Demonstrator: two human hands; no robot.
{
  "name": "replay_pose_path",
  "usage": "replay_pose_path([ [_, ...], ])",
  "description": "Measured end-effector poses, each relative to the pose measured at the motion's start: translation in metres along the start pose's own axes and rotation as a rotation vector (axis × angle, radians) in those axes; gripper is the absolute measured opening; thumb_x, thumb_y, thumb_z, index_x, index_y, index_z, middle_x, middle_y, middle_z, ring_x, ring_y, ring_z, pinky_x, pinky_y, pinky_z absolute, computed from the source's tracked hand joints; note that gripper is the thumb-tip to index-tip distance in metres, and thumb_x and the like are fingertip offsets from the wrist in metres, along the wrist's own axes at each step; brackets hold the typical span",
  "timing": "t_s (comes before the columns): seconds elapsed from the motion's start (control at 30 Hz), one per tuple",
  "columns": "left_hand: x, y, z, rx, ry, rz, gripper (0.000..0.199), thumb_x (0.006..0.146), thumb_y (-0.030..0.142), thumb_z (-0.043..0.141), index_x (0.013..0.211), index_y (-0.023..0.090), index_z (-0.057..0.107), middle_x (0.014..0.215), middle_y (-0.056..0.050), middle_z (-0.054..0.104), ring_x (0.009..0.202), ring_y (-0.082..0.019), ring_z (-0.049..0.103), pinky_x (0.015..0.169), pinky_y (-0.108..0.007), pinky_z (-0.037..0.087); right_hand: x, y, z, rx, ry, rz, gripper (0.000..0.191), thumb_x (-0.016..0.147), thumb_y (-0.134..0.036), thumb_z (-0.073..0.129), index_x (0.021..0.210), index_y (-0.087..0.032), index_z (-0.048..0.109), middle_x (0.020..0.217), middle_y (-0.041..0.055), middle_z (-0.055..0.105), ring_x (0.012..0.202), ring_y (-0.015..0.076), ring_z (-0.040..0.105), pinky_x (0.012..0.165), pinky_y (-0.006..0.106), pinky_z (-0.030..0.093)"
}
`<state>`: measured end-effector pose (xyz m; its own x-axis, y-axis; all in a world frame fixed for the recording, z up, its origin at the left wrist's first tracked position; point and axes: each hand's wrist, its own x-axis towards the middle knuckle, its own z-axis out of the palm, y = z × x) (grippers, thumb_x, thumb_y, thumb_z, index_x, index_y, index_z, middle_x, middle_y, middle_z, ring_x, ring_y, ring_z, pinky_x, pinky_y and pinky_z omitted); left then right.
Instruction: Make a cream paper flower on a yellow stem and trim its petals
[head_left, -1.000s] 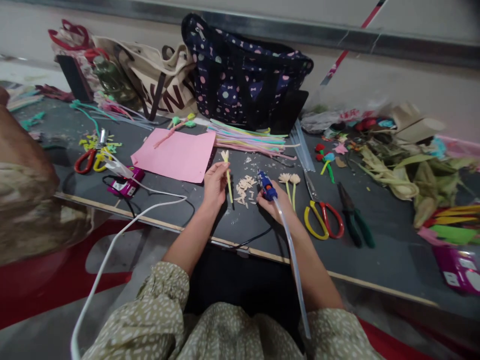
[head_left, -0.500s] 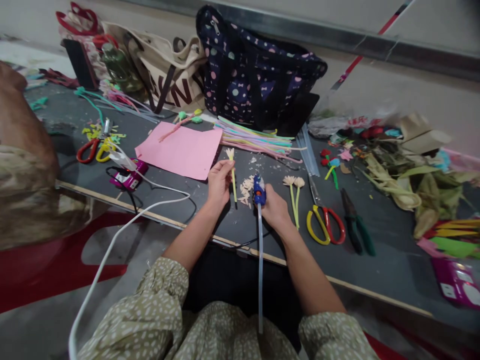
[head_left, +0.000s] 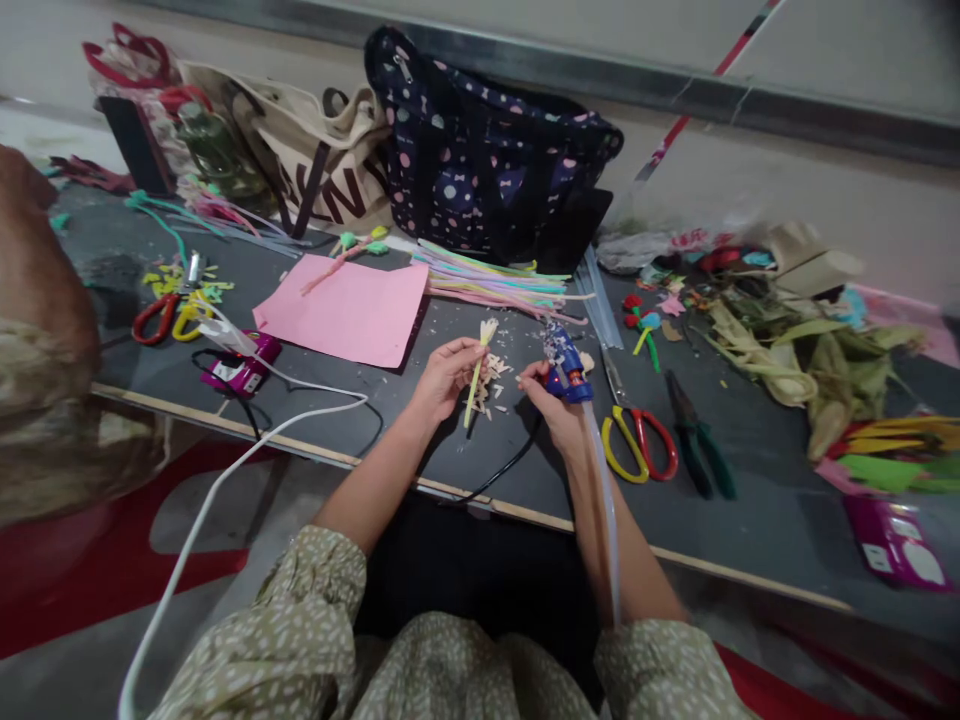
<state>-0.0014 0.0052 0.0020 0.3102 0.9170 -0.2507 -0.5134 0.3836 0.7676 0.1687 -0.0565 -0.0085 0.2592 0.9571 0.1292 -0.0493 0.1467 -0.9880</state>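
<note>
My left hand (head_left: 444,382) is closed in a pinch on a handmade flower (head_left: 475,385), a thin pale-green stem with cream petals at its top, held tilted. My right hand (head_left: 556,412) is closed round a blue glue gun (head_left: 568,368) with scraps stuck to its front; a long clear glue stick (head_left: 607,510) trails from its back. Its thumb and forefinger also pinch something tiny and pale, perhaps a petal. Loose cream petals (head_left: 493,388) lie on the dark table between the hands. Behind the gun, the finished flowers are mostly hidden.
Red-and-yellow scissors (head_left: 643,445) and green-handled pliers (head_left: 703,440) lie at right, near dried husks (head_left: 772,360). Pink paper (head_left: 345,312), pipe cleaners (head_left: 499,283) and bags (head_left: 495,150) are behind. A white cable (head_left: 247,455) crosses the left edge, near another person's arm (head_left: 41,270).
My right hand has turned the glue gun aside, rightward, and its fingertips now pinch a small pale piece. My left hand has tilted the flower's top toward the right. The view has shifted slightly.
</note>
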Motion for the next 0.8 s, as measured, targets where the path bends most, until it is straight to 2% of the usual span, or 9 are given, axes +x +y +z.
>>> replay_pose_path([
  [0.13,-0.003,0.0,0.002,0.084,-0.124,-0.086,0.03,0.062,0.03,0.086,0.078,0.014,0.067,0.081,-0.003,0.074,0.066,-0.012,0.07,0.054,-0.019,0.053,0.0,0.004,-0.001,0.03,0.009,-0.013,0.022,0.076,-0.03,0.077,0.087,-0.024,0.058,0.087,-0.0017,0.068,0.074,0.0153,0.064,0.078,0.032,0.053],
  [0.3,-0.004,-0.004,0.001,0.15,-0.217,-0.126,0.03,0.065,0.03,0.085,0.079,0.013,0.066,0.097,-0.009,0.077,0.079,-0.018,0.075,0.063,-0.023,0.058,0.0,0.01,-0.003,-0.078,0.018,-0.048,0.019,0.079,-0.036,0.077,0.091,-0.025,0.067,0.089,-0.0001,0.067,0.078,0.0164,0.064,0.078,0.033,0.053],
  [0.47,-0.004,-0.005,0.003,0.141,-0.222,-0.136,0.029,0.064,0.029,0.085,0.078,0.013,0.066,0.094,-0.01,0.078,0.081,-0.02,0.076,0.065,-0.025,0.06,0.0,0.012,-0.004,-0.121,0.005,-0.046,0.022,0.081,-0.041,0.075,0.091,-0.024,0.066,0.089,0.0018,0.069,0.079,0.0178,0.066,0.078,0.034,0.054],
  [0.67,-0.004,-0.004,0.004,0.122,-0.202,-0.117,0.028,0.065,0.028,0.085,0.078,0.013,0.065,0.092,-0.009,0.078,0.082,-0.02,0.076,0.065,-0.024,0.059,0.001,0.013,-0.004,-0.072,0.03,0.002,0.026,0.081,-0.044,0.076,0.094,-0.023,0.067,0.09,0.0018,0.07,0.077,0.0172,0.066,0.074,0.033,0.054],
  [0.8,-0.004,-0.004,0.004,0.099,-0.196,-0.102,0.029,0.064,0.028,0.085,0.078,0.013,0.065,0.09,-0.009,0.078,0.08,-0.02,0.076,0.065,-0.024,0.059,0.002,0.013,-0.005,-0.091,0.058,0.006,0.024,0.079,-0.042,0.078,0.09,-0.023,0.07,0.091,0.0015,0.069,0.08,0.0172,0.064,0.079,0.034,0.053],
])
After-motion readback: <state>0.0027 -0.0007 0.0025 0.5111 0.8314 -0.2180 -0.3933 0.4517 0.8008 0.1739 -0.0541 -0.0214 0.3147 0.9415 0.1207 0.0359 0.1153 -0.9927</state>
